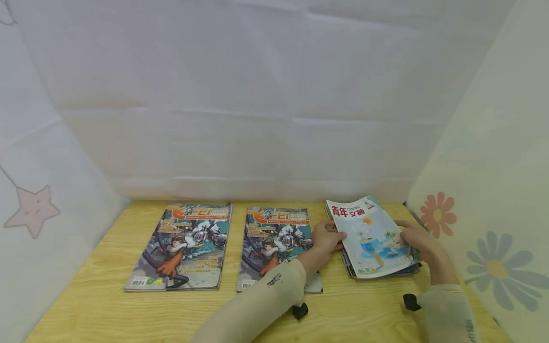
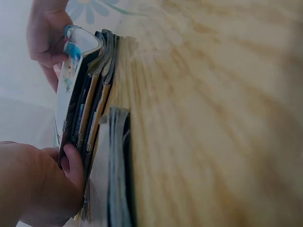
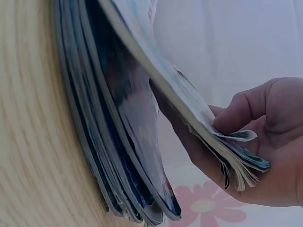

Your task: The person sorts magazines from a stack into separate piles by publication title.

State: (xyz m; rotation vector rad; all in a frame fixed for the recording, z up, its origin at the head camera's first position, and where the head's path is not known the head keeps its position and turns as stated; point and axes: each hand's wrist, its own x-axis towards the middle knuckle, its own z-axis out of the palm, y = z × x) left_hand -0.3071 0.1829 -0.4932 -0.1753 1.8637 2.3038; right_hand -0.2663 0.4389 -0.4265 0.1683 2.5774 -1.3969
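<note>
A stack of magazines (image 1: 386, 269) lies at the table's back right. Its top magazine (image 1: 371, 236) has a white cover with red characters and a beach picture. My left hand (image 1: 328, 238) grips the top magazine's left edge, fingers curled under it (image 2: 71, 163). My right hand (image 1: 418, 240) holds its right edge, thumb on top and fingers beneath (image 3: 246, 142), lifting it off the stack (image 3: 118, 142). Two matching comic magazines lie flat, one at the left (image 1: 182, 245), one in the middle (image 1: 274, 243) partly under my left forearm.
The wooden table (image 1: 107, 309) is walled by white cloth behind and at the left, and a flower-printed sheet (image 1: 493, 267) at the right. Black wrist straps (image 1: 300, 310) sit on both forearms. Bare wood shows along the front edge.
</note>
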